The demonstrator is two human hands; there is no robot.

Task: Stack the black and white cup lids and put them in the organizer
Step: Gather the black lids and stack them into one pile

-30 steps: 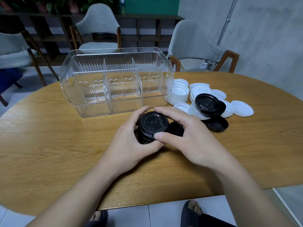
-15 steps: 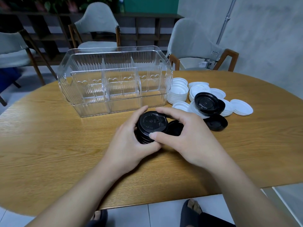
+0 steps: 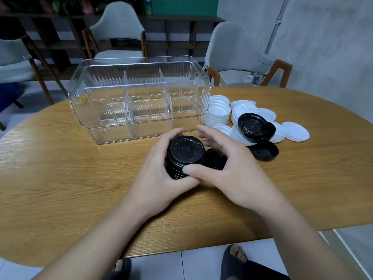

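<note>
Both hands close around a short stack of round black plastic cup lids (image 3: pixel 184 156) that stands on the oval wooden surface (image 3: pixel 60 178). The left hand (image 3: pixel 159 178) curls round the stack's left and near side, with its fingertips over the far rim. The right hand (image 3: pixel 228 174) cups it from the right, thumb pressed against the stack's near edge and touching the left hand; its fingers arch over the far right side. The topmost lid faces up, showing its sip tab. Under the right hand's palm, just beside the stack, lies another single black lid (image 3: pixel 216 160), partly hidden.

Just beyond the hands stands the clear ribbed plastic organizer (image 3: pixel 139 102), with three compartments and heart shapes on its front panel. To the right of the hands and a little farther off lie the loose lids: a neat stack of white plastic lids (image 3: pixel 219 114) touching the organizer's right end, a scattered heap of white lids (image 3: pixel 282 132) beside it, two overlapping black lids (image 3: pixel 255 127) lying on that heap, and one black lid (image 3: pixel 264 150) flat on the surface nearest the right hand.
</note>
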